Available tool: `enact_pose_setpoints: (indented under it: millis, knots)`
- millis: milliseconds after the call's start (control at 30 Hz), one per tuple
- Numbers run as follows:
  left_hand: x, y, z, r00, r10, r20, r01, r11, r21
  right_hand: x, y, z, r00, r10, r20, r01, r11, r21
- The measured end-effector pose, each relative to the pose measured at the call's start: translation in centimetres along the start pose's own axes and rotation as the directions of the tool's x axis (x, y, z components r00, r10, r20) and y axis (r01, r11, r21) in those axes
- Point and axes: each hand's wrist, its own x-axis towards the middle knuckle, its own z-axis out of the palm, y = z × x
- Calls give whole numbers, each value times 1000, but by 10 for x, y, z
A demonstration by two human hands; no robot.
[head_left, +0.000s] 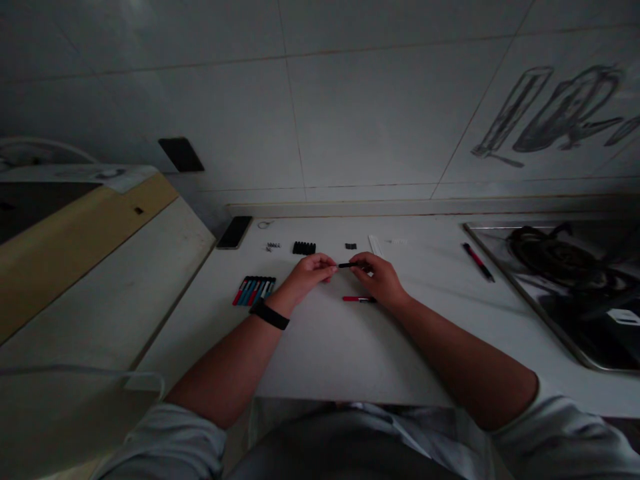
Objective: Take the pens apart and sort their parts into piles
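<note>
Both my hands meet over the white counter (pixel 350 347). My right hand (pixel 383 279) is closed around a short black pen barrel (pixel 347 265) that sticks out to the left. My left hand (pixel 311 273), with a black band on the wrist, pinches at the barrel's left tip; what its fingertips hold is too small to make out. A red and black pen (pixel 358 299) lies on the counter just below my right hand. A row of several red, blue and black pens (pixel 254 291) lies to the left of my left hand.
Behind my hands lie a row of black caps (pixel 304 248), small springs (pixel 273 247), a small black part (pixel 351 246), white refills (pixel 375 245) and a phone (pixel 235 232). Another red pen (pixel 478 261) lies near the gas hob (pixel 565 287) at right. A wooden board (pixel 75 247) stands left.
</note>
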Motion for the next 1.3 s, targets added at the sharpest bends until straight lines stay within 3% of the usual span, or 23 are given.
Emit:
enact_pose_setpoints:
  millis: [367,500,800,1300]
  knots:
    - [1,-1,-1,1000,7,-7,-6,1000,12,0,2,-1,999,-35,2,35,999,-39]
    - [1,-1,-2,1000,24,9,-24,1000,7,1,1,-3,999,-7,51,12,995,-94]
    - [2,-2,-2,1000,10,-19,-10,1000,-8,-1,5,-2,997,-73,38,74,997,-29]
    - [3,-1,-1,999,17,-28,-17,1000,-2,-1,4,-2,997,-43,67,44,999,-4]
